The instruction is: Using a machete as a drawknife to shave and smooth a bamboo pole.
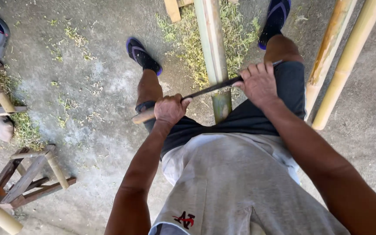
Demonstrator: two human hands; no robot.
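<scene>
My left hand (169, 109) clamps wooden handle, right hand (259, 82) grips far end of blade (209, 89) laid across bamboo pole (213, 48). Pole looks stiff, round, likely slippery; blade thin, sharp, so I hold ends only.

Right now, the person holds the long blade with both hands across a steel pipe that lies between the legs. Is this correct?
Not quite. In the head view, the left hand and right hand do hold the blade across something between the legs, but it is a green bamboo pole, not a steel pipe.
</scene>
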